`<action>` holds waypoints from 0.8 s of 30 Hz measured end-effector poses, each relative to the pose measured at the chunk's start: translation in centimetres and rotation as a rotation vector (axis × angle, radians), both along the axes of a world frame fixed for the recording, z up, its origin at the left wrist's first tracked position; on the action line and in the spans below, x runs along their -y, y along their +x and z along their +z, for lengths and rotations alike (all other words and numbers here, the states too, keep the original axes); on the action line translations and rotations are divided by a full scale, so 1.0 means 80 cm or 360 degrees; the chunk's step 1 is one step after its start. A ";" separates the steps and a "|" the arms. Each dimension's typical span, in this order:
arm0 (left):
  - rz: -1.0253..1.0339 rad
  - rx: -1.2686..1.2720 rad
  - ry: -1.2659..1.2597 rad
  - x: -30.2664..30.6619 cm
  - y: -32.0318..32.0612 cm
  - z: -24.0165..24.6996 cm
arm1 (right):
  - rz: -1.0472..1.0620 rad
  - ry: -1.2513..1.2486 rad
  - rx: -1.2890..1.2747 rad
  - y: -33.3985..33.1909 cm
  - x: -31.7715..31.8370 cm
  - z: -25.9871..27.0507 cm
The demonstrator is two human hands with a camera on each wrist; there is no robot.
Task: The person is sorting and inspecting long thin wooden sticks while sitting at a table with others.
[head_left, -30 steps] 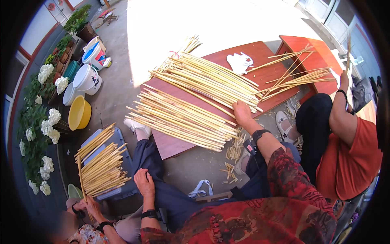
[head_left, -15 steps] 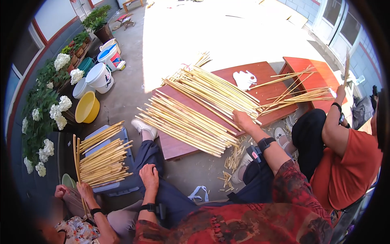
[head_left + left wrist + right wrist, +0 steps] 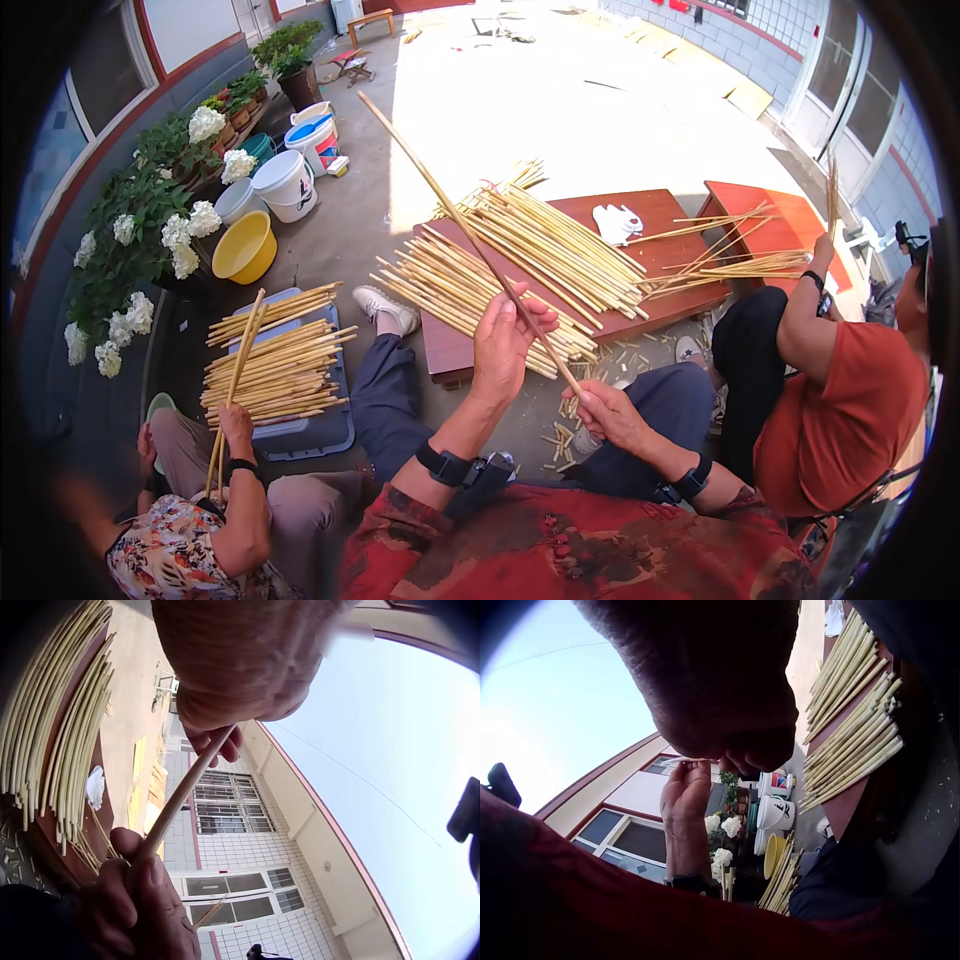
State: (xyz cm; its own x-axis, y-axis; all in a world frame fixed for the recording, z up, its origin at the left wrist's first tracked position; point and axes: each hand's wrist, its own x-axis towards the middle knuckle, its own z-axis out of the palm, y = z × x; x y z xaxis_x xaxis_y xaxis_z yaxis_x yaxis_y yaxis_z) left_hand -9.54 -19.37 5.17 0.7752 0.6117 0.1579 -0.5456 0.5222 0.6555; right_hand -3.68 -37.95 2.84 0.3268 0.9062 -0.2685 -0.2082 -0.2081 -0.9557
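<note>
Pale yellow rod (image 3: 440, 201), long and peeled, held aslant over the lap, thin tip up and away toward the sunlit yard, butt end down by the knee. Pinched part-way along by the left hand (image 3: 505, 340), thumb and curled fingers (image 3: 214, 739) closed on it. Wrapped at the lower end by the right hand (image 3: 605, 412), fist tight round the shaft. Two grips well apart, probably to steady so long and whippy a piece.

Just beyond the hands, a low red-brown table (image 3: 445, 345) under two loose heaps (image 3: 520, 265) of like rods, laid side by side, likely so that one lifts off easily within arm's reach. On the concrete below its near edge, a scatter of short offcuts (image 3: 585, 372). Farther back on the table, white gloves (image 3: 615, 222), lying unused.

To the left, a blue crate (image 3: 320, 435) stacked with more rods, beside a seated person in a floral top (image 3: 170, 560) holding a couple upright. To the right, a person in an orange shirt (image 3: 850, 410) with one raised, near a second red table (image 3: 790, 205). Along the wall, a yellow basin (image 3: 245, 248), white buckets (image 3: 285, 185) and white hydrangeas (image 3: 185, 235).
</note>
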 end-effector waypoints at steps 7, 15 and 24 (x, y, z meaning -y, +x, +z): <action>0.0154 -0.0018 0.0052 -0.001 -0.047 0.025 | 0.0167 -0.0143 0.0293 -0.022 0.037 -0.007; 0.0296 -0.0001 0.0147 -0.014 -0.069 0.043 | 0.0126 -0.0177 0.0832 -0.031 0.045 -0.001; -0.0049 -0.0117 0.0174 0.057 -0.053 0.013 | 0.0056 -0.0044 0.0734 -0.031 0.028 0.013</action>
